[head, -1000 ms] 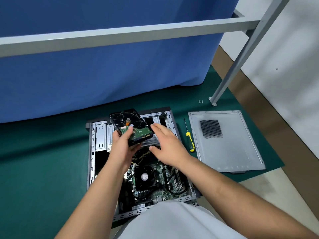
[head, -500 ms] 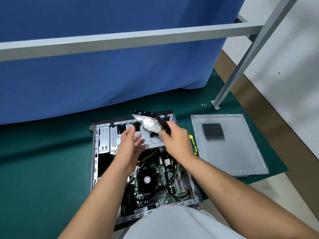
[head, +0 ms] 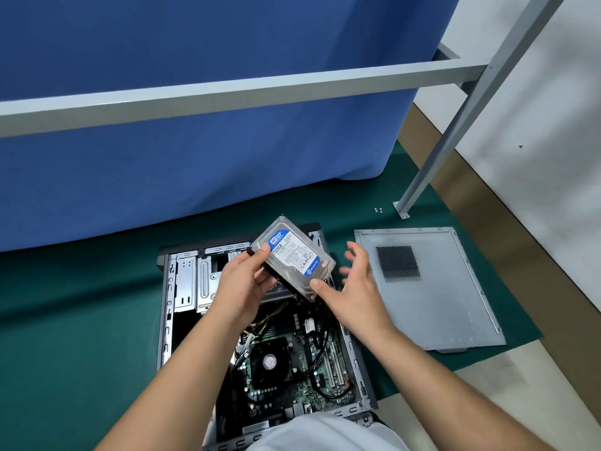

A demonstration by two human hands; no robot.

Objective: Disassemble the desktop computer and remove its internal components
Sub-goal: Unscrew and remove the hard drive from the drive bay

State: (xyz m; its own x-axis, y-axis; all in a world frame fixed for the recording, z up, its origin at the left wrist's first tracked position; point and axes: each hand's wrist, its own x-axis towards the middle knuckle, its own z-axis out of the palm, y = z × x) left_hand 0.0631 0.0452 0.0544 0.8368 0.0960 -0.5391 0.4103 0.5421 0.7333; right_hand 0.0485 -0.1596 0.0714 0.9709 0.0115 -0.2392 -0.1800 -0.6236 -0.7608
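Note:
The open desktop case lies flat on the green mat, its motherboard and black CPU fan exposed. Above its drive bay I hold a silver hard drive, blue-and-white label up. My left hand grips the drive's left end, thumb on top and fingers underneath. My right hand is spread beside the drive's right end, its thumb tip touching the near right corner and its fingers straight and off the drive.
The grey removed side panel lies on the green mat right of the case. Two small screws sit near the foot of a grey metal frame post. A blue curtain hangs behind.
The drive has been turned over, from circuit board up to label up. It passed from the right hand to the left, and the right hand has opened beside it.

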